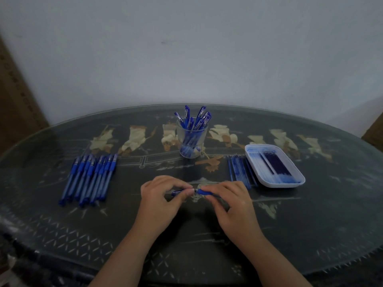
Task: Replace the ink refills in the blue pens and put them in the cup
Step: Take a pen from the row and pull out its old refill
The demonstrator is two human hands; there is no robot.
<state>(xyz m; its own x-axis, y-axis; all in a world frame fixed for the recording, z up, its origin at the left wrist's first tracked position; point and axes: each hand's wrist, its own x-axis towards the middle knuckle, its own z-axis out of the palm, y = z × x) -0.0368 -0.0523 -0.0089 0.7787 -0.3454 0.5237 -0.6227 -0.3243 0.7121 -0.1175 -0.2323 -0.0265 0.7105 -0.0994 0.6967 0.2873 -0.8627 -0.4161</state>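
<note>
Left hand (pixel 160 194), right hand (pixel 226 198) grip blue pen (pixel 199 192), long axis left-right

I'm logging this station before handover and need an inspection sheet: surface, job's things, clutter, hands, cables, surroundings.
Surface: dark, glossy, patterned table.
Job's things: held pen at front centre; pen row lying at left; clear cup at back centre with cup pens standing in it; loose refills lying beside the left of a white tray at right; tray refills inside it.
Clutter: nothing seen.
Hands: left hand and right hand each pinch one end of the held pen.
Cables: nothing seen.
Surroundings: pale wall behind; brown cardboard at far left.
</note>
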